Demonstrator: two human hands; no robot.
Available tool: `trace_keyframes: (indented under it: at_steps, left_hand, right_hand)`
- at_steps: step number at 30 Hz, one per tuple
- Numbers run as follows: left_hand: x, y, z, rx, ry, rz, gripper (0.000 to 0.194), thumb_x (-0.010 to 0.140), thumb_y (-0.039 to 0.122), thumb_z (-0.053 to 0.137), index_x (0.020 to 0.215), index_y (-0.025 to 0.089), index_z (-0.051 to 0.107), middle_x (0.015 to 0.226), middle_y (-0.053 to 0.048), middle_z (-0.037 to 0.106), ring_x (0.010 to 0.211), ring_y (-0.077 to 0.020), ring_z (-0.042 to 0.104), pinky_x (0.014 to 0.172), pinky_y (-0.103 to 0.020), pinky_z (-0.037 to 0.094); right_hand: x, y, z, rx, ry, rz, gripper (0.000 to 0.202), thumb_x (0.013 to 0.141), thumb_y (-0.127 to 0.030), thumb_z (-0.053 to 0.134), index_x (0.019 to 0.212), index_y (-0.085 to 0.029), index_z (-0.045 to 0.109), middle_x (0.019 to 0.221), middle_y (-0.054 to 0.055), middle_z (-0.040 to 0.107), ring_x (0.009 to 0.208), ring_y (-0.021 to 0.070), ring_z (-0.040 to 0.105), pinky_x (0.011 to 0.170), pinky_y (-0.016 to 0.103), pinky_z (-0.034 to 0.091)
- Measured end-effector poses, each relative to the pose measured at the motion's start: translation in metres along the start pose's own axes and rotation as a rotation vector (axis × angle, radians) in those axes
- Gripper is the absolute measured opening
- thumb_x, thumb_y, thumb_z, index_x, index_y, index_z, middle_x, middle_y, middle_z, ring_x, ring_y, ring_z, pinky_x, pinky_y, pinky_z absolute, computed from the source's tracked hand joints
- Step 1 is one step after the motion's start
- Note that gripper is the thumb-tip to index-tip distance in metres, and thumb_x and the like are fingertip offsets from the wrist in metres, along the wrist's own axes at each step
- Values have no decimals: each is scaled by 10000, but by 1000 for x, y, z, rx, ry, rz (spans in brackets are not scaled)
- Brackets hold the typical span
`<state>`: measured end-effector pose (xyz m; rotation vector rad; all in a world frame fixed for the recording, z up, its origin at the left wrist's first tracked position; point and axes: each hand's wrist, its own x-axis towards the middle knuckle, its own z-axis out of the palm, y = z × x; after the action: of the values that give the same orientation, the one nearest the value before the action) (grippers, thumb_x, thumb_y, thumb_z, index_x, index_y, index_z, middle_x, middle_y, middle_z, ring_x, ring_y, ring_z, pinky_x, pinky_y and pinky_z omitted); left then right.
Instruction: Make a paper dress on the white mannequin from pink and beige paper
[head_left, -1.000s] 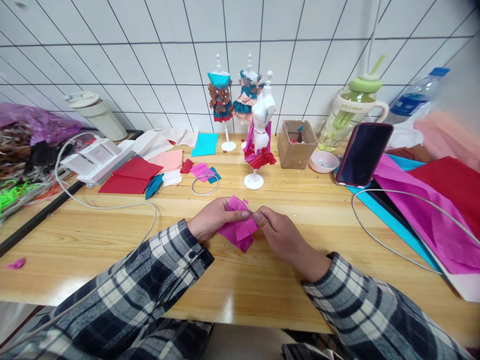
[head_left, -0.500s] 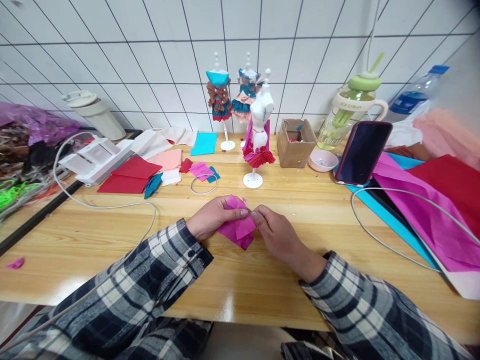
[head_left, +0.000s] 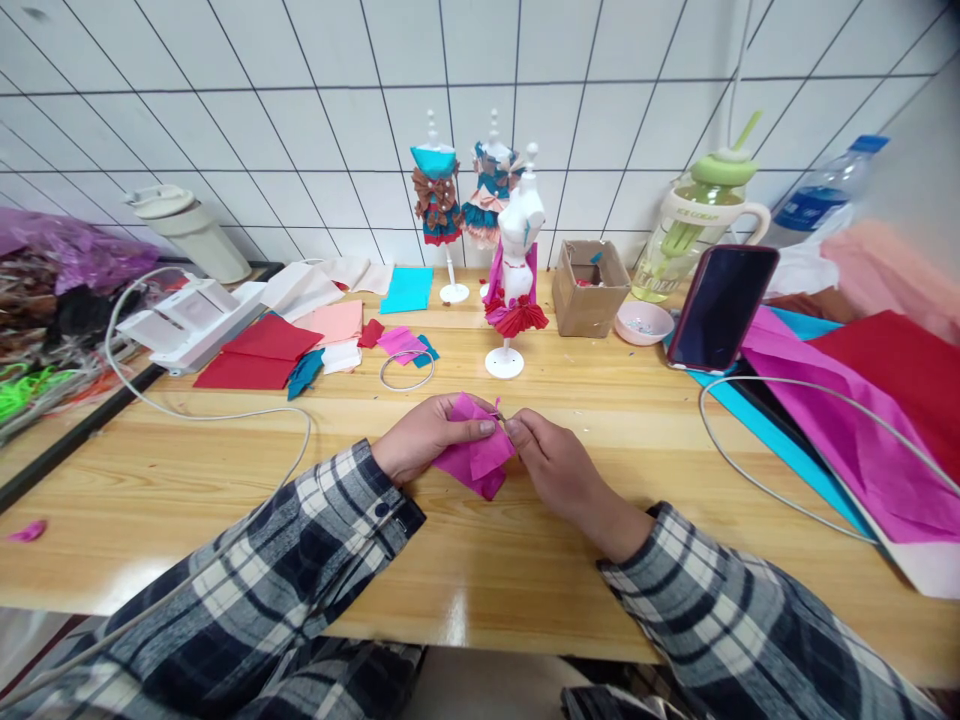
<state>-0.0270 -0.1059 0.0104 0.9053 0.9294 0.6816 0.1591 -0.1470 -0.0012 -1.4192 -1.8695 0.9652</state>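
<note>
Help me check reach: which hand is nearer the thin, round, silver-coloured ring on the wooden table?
Left. The left hand is on the near side of the ring, not touching it; the right hand is farther off, also near-side but well to the right.

In front of the white mannequin (head_left: 522, 225), a magenta sheet (head_left: 471, 458) covers most fingers of the left hand (head_left: 424, 436), and the slim thing (head_left: 502, 415) in the right hand (head_left: 562, 465) is too small to identify. Behind that mannequin, a blue-dressed form (head_left: 487, 207) is partly hidden. Well left of it, a purple bag (head_left: 101, 248) is cut off by the edge.
</note>
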Motion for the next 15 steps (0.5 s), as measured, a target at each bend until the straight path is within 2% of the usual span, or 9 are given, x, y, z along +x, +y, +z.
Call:
trace_keyframes:
  at_steps: [7, 15]
  left_hand:
    - [-1, 1, -1, -29, 4, 25, 379, 623, 276, 873, 920, 135, 684, 836, -47, 729, 718, -160, 673, 706, -270, 508]
    - [1, -3, -2, 52, -35, 35, 348, 631, 294, 864, 896, 134, 704, 812, -38, 723, 693, -145, 655, 689, -261, 501]
  right_hand:
    - [-3, -3, -5, 46, 27, 2, 367, 989, -461, 292, 728, -232, 412, 629, -32, 493, 598, 144, 452, 577, 255, 303]
    - [-2, 0, -1, 22, -32, -10, 364, 981, -475, 313, 750, -229, 448, 666, -21, 546, 639, 148, 488, 619, 254, 337]
